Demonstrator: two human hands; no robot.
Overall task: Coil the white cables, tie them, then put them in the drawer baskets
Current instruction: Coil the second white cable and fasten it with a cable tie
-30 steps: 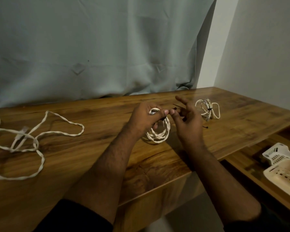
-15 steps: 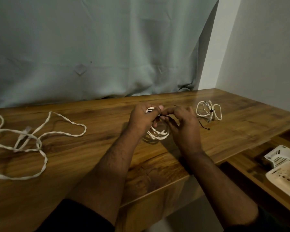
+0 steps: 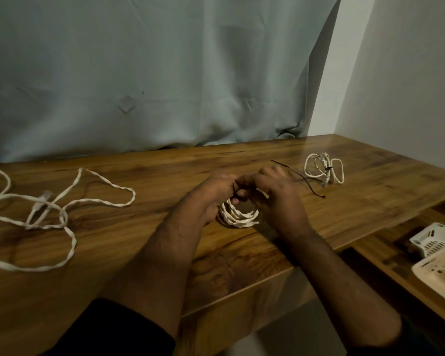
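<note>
A coiled white cable point(image 3: 239, 217) rests on the wooden table point(image 3: 357, 201) between my hands. My left hand point(image 3: 211, 195) grips the top of the coil, and a short black tie end pokes out beside its fingers. My right hand point(image 3: 278, 194) pinches a thin black tie point(image 3: 303, 179) at the coil's top; the tie's long end trails right over the table. A second white cable point(image 3: 324, 169), coiled and bound with a black tie, lies at the back right. A loose, uncoiled white cable point(image 3: 62, 209) sprawls on the left.
Two white plastic baskets point(image 3: 437, 263) sit in the open drawer at the lower right, below the table's front edge. A grey-green curtain point(image 3: 152, 73) hangs behind the table, and a white wall point(image 3: 409, 73) closes the right side.
My right hand's fingers, spread a second ago, have curled in to meet my left hand at the top of the coil. The coil has sunk a little toward the table.
</note>
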